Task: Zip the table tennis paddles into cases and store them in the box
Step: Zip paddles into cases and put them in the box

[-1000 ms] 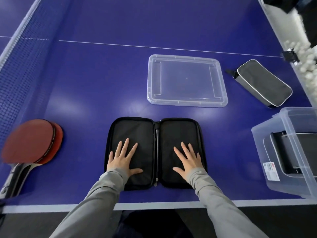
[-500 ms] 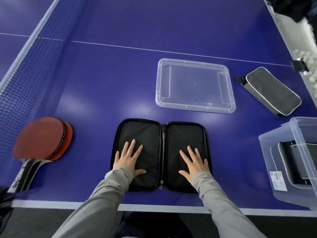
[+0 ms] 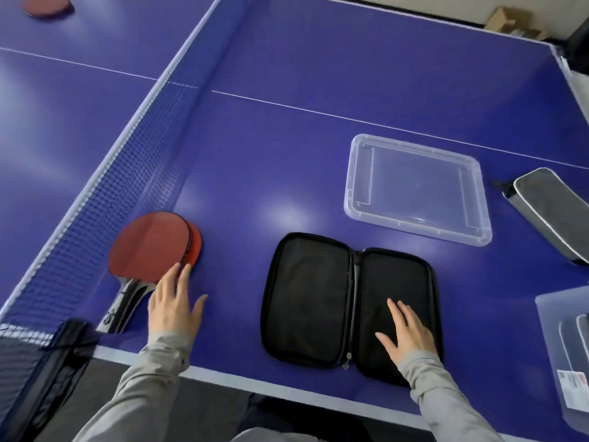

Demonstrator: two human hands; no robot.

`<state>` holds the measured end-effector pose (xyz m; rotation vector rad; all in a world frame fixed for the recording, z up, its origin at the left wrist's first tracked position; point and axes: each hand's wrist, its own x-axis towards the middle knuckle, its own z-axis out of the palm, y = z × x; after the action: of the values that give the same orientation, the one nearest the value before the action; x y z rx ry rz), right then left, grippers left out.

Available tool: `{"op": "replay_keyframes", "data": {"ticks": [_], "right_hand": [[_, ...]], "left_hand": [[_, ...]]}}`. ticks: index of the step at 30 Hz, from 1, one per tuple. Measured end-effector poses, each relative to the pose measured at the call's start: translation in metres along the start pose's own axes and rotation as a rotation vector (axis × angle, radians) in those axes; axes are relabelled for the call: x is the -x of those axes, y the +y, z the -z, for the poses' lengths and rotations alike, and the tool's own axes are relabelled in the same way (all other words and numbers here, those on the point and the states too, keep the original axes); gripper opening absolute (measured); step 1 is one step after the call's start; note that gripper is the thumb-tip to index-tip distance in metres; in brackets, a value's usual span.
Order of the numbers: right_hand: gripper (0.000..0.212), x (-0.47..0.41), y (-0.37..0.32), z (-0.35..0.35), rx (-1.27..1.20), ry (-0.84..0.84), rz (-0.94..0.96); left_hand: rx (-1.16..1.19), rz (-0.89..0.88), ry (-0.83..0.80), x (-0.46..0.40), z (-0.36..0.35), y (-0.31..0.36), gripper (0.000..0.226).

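**Reaching for the paddles beside the open case**

Nearest the counter (image 3: 318, 129) edge, the right hand (image 3: 406, 330) lies flat, fingers spread, on the right half of the open black case (image 3: 318, 298); it grips nothing and only pins the case down. The left hand (image 3: 173, 301) is open too, fingers loosely spread, its tips at the lower rim of the red paddles (image 3: 153, 247), with nothing in its grip. Two paddles seem stacked here, the lower one's edge showing at the right, their handles pointing back toward the counter edge.

To do this step well, I would close the left hand round both handles together, lift the pair as one and lay them in the left half with the heads away from the spine, keeping the zip track free. The right hand should hold the case flat meanwhile.

Farther off lie a clear lid (image 3: 417, 189) and a grey zipped case (image 3: 551, 212). The net (image 3: 95, 199) runs along the left.

Much is cut off: the box (image 3: 564, 352) shows only a corner at the right edge, holding what looks like another case. Handle markings are unreadable, and a blurred red paddle (image 3: 47, 4) sits across the net.
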<state>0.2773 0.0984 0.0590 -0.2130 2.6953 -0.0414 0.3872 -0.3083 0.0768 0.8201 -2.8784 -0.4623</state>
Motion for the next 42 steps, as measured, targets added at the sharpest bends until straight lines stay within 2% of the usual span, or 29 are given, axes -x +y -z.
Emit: {"op": "replay_keyframes", "data": {"ticks": [4, 7, 9, 12, 19, 27, 42], "right_hand": [[0.074, 0.0, -0.003, 0.005, 0.011, 0.016, -0.039], [0.074, 0.001, -0.002, 0.01, 0.028, 0.011, -0.079], [0.074, 0.002, -0.001, 0.012, 0.033, 0.01, -0.105], [0.074, 0.004, 0.0, 0.014, 0.022, 0.018, -0.129], [0.074, 0.006, 0.0, 0.018, 0.077, -0.006, -0.167], [0.072, 0.0, -0.011, 0.02, 0.023, 0.019, -0.177], [0.072, 0.007, 0.007, 0.017, 0.057, 0.033, -0.205]], "left_hand": [[0.04, 0.324, 0.04, -0.007, 0.019, -0.06, 0.089], [0.068, 0.491, -0.071, -0.014, 0.023, -0.085, 0.096], [0.089, 0.549, -0.146, -0.02, 0.021, -0.094, 0.091], [0.042, 0.55, -0.199, -0.028, 0.016, -0.103, 0.077], [0.0, 0.578, -0.188, -0.035, 0.009, -0.113, 0.051], [0.066, 0.545, -0.221, -0.038, 0.006, -0.123, 0.05], [0.114, 0.5, -0.103, -0.028, 0.004, -0.1, 0.038]]}}
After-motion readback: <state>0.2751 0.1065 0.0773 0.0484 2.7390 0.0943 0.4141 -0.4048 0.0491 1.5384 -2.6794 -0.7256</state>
